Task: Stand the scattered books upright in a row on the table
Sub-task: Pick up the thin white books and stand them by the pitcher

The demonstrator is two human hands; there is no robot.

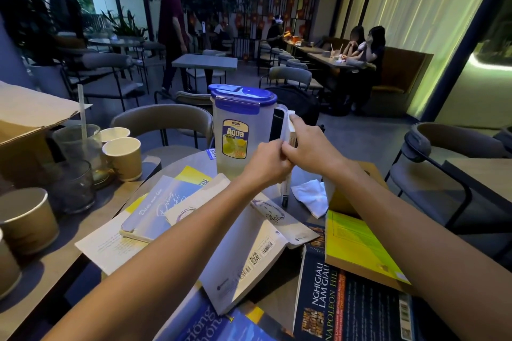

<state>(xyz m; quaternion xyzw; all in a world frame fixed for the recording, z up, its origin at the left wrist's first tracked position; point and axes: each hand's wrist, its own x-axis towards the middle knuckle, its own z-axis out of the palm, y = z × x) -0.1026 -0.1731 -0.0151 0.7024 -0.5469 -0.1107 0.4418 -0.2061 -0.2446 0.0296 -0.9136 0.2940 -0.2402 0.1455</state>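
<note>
Holding one slim upright book (285, 191) with both hands, spine vertical. The left hand (266, 163) has its fingers curled round the middle of the book. The right hand (310, 147) grips the upper part, fingers laid along the top corner. The two hands touch each other.

- The book has a dark glossy spine and a pale cover. Its foot looks to be on the worktop (191, 160) below the hands, but the dim light makes contact hard to confirm.
- Just left of the hands is a tall translucent plastic pitcher (243, 130) with a blue snap lid and a yellow label. The book stands right beside its handle.
- Below the right hand lies a crumpled white tissue (310, 196).
- Under the left forearm, overlapping and lying flat:
  - a pale blue paperback (155, 210) with script lettering
  - a white book (249, 255), matte, with barcodes on its cover
- Under the right forearm, also flat:
  - a yellow-green book (357, 243)
  - a dark glossy book (352, 302) with orange and white lettering, overlapped by the yellow-green one
- Near the left elbow, a blue book (221, 324) is cut off by the frame edge.
- Far left of the hands:
  - kraft paper cups (124, 158)
  - a ribbed glass tumbler (72, 185)
  - a corrugated cardboard box (27, 119)
</note>
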